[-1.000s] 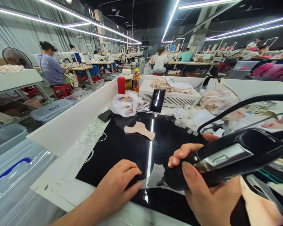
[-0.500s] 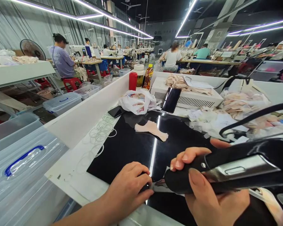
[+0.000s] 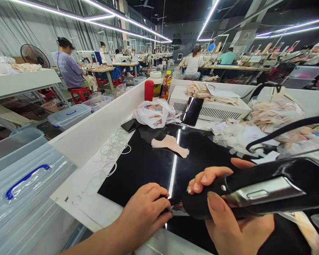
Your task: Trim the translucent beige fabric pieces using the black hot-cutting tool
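My right hand [image 3: 230, 219] grips a black hand-held tool [image 3: 257, 193] with a silver plate, its cable [image 3: 281, 131] looping up to the right. The tool's tip points left, down at the glossy black work surface [image 3: 143, 166]. My left hand [image 3: 145, 214] is curled with its fingertips pinched right at that tip; what they hold is hidden. A pale pink fabric piece [image 3: 171, 144] lies on the black surface farther back.
White rings [image 3: 114, 145] lie on the bench's left strip. A phone [image 3: 192, 111] leans on a white box [image 3: 210, 109]; another phone [image 3: 129, 125] and a plastic bag [image 3: 154, 115] sit near it. Fabric piles [image 3: 271, 113] are at right, lidded bins [image 3: 23, 184] at left. Other people sew behind.
My left hand has moved right and closed its fingertips at the tool's tip. The pale piece seen under the tip a second ago is now mostly covered. The view shifted left.
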A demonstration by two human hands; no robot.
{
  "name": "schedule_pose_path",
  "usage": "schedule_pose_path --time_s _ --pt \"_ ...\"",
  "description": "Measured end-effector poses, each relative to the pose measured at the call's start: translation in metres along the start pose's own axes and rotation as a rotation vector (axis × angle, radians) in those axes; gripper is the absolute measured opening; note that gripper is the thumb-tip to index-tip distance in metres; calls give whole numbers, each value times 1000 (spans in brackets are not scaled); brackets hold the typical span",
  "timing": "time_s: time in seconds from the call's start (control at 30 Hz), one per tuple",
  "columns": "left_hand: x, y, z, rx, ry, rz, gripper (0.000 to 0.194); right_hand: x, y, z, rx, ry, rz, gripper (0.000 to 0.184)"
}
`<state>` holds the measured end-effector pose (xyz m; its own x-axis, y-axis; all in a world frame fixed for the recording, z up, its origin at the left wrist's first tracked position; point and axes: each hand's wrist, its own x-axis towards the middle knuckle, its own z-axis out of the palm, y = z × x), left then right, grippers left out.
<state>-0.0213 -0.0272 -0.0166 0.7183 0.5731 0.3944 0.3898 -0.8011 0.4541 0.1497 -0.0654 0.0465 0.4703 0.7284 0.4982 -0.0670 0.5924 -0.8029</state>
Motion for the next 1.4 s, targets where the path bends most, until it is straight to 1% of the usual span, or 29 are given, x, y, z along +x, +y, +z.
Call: schedule_pose_path --time_s 0.17,0.33,0.4,0.57,0.73,0.93,1.07,1.4 --pt "-2 2 -3 87 6 63 7 -2 -2 -1 9 -20 24 46" --pt "-9 1 -7 130 61 138 14 -3 0 -2 2 -26 0 46" --pt "-13 0 -8 157 65 166 16 -3 0 -3 7 -32 0 46" --pt "-21 -1 -8 204 45 199 18 -2 -1 0 18 -27 -10 44" --pt "-20 -2 -8 233 55 225 18 -1 0 4 42 -29 -6 45" --pt "-18 -3 -5 247 86 238 18 -3 5 5 42 -26 -23 45" --pt "-17 -2 -6 240 96 238 18 -3 7 4 5 -19 -20 42" --pt "-18 0 -12 175 164 181 17 -5 -6 1 17 -35 -4 42"
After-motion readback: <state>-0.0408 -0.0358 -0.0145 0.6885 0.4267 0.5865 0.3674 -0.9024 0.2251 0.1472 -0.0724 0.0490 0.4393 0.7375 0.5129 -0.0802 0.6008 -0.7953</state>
